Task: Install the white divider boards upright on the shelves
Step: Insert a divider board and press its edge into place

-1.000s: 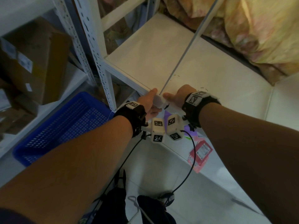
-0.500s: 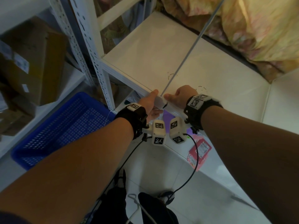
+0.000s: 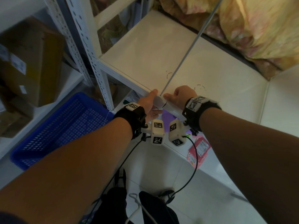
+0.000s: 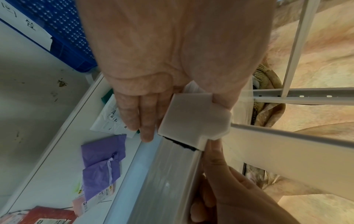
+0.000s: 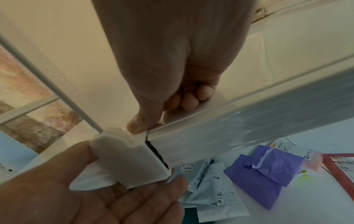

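Note:
A thin white divider board (image 3: 191,46) stands upright on the cream shelf (image 3: 145,50), seen edge-on and running from the back to the front rail (image 3: 129,84). A white plastic clip (image 3: 157,101) sits over the rail at the board's front end. My left hand (image 3: 149,103) holds the clip (image 4: 191,119), with the thumb on top and straight fingers (image 4: 145,121) under the rail. My right hand (image 3: 178,96) rests on the shelf with its fingers curled. Its thumb tip presses on the clip's top edge (image 5: 138,131), where a dark gap shows between clip and rail.
A perforated steel post (image 3: 90,54) rises left of the shelf, with a blue basket (image 3: 64,126) and cardboard boxes (image 3: 32,62) beyond. The lower shelf holds purple bags (image 4: 103,163), white mailers (image 5: 210,189) and a red packet (image 3: 199,147). Yellow fabric (image 3: 258,29) fills the shelf's back.
Both hands stay at the clip on the front rail. The view has shifted slightly and nothing else has visibly moved.

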Demonstrator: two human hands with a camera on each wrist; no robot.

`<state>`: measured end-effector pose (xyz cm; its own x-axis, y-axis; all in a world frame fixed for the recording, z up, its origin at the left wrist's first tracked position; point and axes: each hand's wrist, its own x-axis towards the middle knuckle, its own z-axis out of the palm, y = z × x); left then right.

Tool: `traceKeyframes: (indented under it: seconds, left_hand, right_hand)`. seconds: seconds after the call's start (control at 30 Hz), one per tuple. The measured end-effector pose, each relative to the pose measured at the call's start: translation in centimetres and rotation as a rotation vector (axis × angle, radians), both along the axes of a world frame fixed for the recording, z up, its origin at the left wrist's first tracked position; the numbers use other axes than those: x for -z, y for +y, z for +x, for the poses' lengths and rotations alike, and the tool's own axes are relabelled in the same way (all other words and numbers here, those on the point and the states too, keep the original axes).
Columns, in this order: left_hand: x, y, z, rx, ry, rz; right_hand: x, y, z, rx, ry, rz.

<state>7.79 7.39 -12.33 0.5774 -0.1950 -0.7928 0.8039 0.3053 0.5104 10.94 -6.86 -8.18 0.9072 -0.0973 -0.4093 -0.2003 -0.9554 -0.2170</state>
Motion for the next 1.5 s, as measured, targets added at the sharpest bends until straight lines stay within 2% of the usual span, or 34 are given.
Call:
traceKeyframes:
  seconds: [0.27, 0.47, 0.57, 0.67, 0.73, 0.83, 0.93, 1.0, 1.1, 1.17, 1.27, 1.37, 1.43, 1.5]
  left_hand:
    - [0.4, -0.2, -0.2, -0.011, -0.014, 0.028]
    - [-0.1, 0.3, -1.3, 0.105, 0.004, 0.042]
    - [-0.6, 0.6, -2.9, 0.238, 0.022, 0.043]
    - [-1.1, 0.6, -4.6, 0.482, -0.001, 0.117]
    - [-1.4, -0.3, -5.3, 0.617, -0.025, 0.182]
    - [-2.2, -2.5, -5.9, 0.693, -0.065, 0.241]
    - [-3.4, -6.1, -6.6, 0.742, -0.106, 0.277]
    - [-3.6, -8.0, -6.8, 0.764, -0.142, 0.292]
    - [-3.6, -11.5, -7.4, 0.785, -0.152, 0.271]
    - [-3.5, -13.9, -8.2, 0.800, -0.141, 0.245]
    - [-3.3, -16.8, -9.6, 0.810, -0.126, 0.226]
    - [-2.9, -19.5, -11.0, 0.787, -0.114, 0.219]
    - [-2.8, -21.1, -11.9, 0.749, -0.088, 0.213]
    - [-2.6, -22.3, -12.8, 0.699, -0.056, 0.193]
  right_hand:
    - [0.1, 0.0, -0.3, 0.051, -0.035, 0.035]
    - [-0.1, 0.5, -1.1, 0.012, -0.059, 0.034]
    - [-1.1, 0.0, -1.5, 0.086, -0.035, 0.214]
    - [-1.9, -1.7, -2.3, 0.198, -0.072, 0.393]
    - [-2.2, -3.0, -3.8, 0.220, -0.101, 0.373]
    - [-2.6, -4.4, -6.8, 0.227, -0.060, 0.407]
    - [-2.9, -7.0, -10.8, 0.232, 0.095, 0.469]
    - [-2.6, -8.8, -13.4, 0.214, 0.262, 0.458]
    - [-2.3, -13.3, -17.6, 0.354, 0.370, 0.455]
    - [-2.6, -16.9, -20.2, 0.475, 0.351, 0.427]
    - [-3.6, -21.6, -22.9, 0.547, 0.359, 0.295]
    - [-4.4, -25.9, -23.9, 0.622, 0.234, 0.232]
    - [-4.7, -28.0, -23.6, 0.593, 0.132, 0.164]
    - [-4.6, -29.3, -22.8, 0.483, 0.090, 0.072]
